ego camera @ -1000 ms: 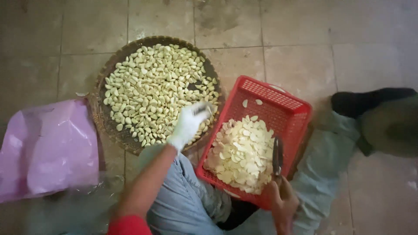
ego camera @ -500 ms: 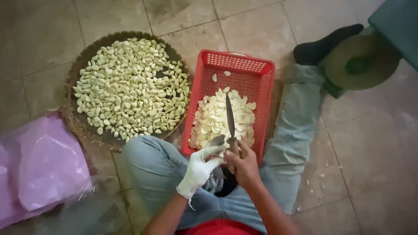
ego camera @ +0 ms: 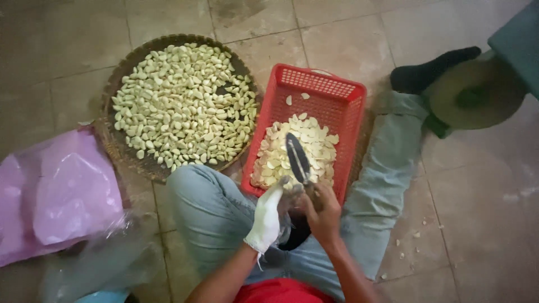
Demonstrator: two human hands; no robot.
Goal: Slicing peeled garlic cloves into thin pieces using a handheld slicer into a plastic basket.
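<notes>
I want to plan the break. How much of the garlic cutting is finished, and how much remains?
Done: a pile of cut pieces lies in the red basket. In hand: the right hand holds a knife over the basket, and the gloved left hand meets it at the blade's base; what it pinches is hidden. Left: the round woven tray is nearly covered with whole cloves, clearly the larger share.

One head-worn view, steeply downward and close over lap, hands, red basket (ego camera: 337,95) and tiled floor (ego camera: 477,196).
</notes>
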